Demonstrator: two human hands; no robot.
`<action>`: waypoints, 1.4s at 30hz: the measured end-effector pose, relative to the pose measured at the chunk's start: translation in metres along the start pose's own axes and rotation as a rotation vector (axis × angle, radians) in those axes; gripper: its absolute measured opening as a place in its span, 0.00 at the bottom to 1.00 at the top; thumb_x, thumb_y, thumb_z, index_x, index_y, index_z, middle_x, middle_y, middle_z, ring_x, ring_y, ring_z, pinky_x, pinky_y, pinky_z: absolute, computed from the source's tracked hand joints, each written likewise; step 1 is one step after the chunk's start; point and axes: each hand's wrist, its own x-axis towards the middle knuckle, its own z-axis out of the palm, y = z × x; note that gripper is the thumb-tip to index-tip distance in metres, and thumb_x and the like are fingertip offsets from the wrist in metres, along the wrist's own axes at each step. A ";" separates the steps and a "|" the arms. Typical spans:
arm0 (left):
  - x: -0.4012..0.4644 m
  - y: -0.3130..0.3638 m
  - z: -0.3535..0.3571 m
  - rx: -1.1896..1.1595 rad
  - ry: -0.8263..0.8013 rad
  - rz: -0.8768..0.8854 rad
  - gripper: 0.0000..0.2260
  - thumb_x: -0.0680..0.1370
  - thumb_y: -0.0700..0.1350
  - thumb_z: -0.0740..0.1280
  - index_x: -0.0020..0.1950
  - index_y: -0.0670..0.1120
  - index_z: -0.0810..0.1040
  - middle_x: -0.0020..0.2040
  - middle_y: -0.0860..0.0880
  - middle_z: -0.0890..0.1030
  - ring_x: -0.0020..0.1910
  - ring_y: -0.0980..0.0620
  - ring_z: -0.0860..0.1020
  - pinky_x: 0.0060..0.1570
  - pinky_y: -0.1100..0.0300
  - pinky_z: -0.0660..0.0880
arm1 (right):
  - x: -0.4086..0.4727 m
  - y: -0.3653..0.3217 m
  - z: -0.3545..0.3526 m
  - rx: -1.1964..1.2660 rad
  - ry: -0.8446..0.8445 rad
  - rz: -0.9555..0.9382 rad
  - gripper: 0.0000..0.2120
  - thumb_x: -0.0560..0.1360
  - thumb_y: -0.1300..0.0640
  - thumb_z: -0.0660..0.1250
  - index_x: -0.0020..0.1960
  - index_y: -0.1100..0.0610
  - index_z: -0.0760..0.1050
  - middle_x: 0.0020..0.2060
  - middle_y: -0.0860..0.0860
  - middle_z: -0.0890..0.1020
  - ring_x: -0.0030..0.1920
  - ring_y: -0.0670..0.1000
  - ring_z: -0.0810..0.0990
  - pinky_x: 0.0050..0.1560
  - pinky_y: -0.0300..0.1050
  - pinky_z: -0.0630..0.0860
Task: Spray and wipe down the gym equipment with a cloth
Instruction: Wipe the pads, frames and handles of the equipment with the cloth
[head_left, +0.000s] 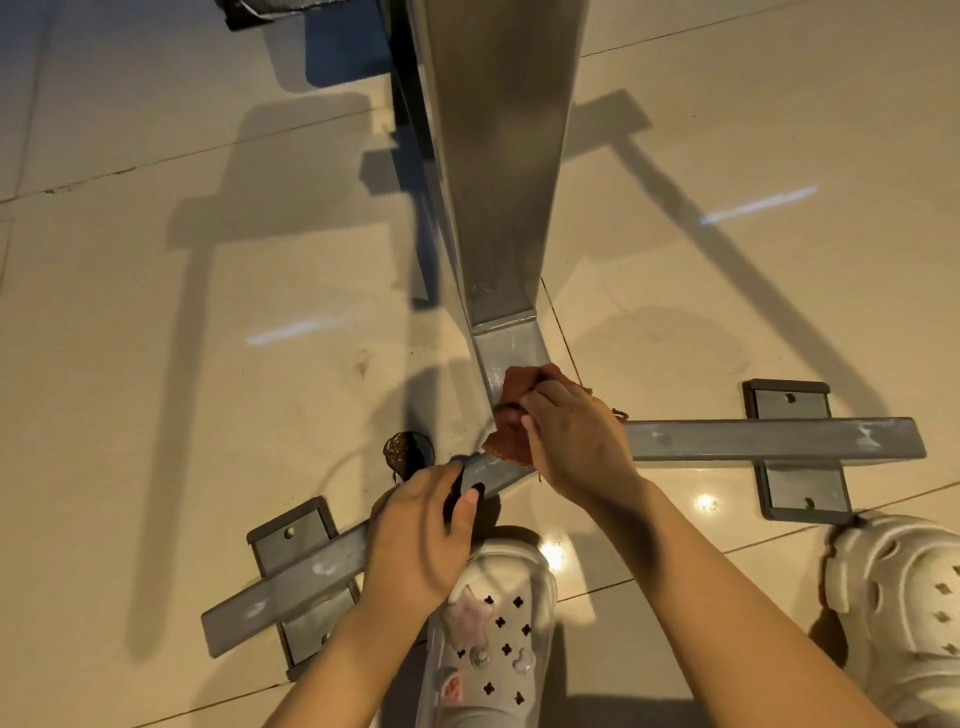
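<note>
A reddish-brown cloth (514, 415) is pressed by the right hand (576, 447) against the grey steel frame (498, 208) of a piece of gym equipment, at the joint where the sloping upright meets the floor-level crossbar (769, 439). The cloth is bunched under curled fingers and thumb, touching both the short neck below the upright and the bar itself. The left hand (421, 540) is wrapped around a dark object — what it is cannot be told, though a spray bottle would fit the task — and is held just over the crossbar's left stretch.

Pale smears are seen along both ends of the crossbar, so these stretches are judged to be still unwiped, or not yet dry. The mounting plates (291, 540) on the tiled floor (156, 260) appear untouched. The work is judged to be mid-course — the base is being wiped, while the condition of the upper parts cannot be read. Pale clogs (493, 634) are planted just behind the bar.
</note>
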 end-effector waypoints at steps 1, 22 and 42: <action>0.000 0.000 0.002 -0.002 0.009 -0.005 0.29 0.77 0.59 0.50 0.65 0.44 0.78 0.55 0.44 0.81 0.53 0.45 0.80 0.52 0.59 0.72 | 0.007 0.000 0.000 -0.035 -0.059 0.004 0.18 0.79 0.50 0.62 0.67 0.54 0.71 0.64 0.52 0.74 0.64 0.53 0.73 0.64 0.49 0.72; -0.004 -0.012 0.011 -0.024 0.076 0.058 0.24 0.79 0.51 0.53 0.62 0.38 0.79 0.55 0.40 0.82 0.53 0.40 0.80 0.56 0.52 0.74 | -0.060 0.005 0.023 -0.072 0.217 0.002 0.15 0.77 0.54 0.66 0.63 0.54 0.77 0.63 0.51 0.79 0.63 0.54 0.76 0.62 0.57 0.70; -0.009 -0.010 0.023 0.059 0.157 0.072 0.24 0.80 0.51 0.53 0.63 0.37 0.77 0.57 0.38 0.80 0.54 0.37 0.78 0.54 0.47 0.73 | -0.084 0.069 0.006 -0.168 0.203 0.373 0.26 0.81 0.50 0.46 0.75 0.59 0.63 0.74 0.58 0.66 0.75 0.60 0.62 0.75 0.61 0.53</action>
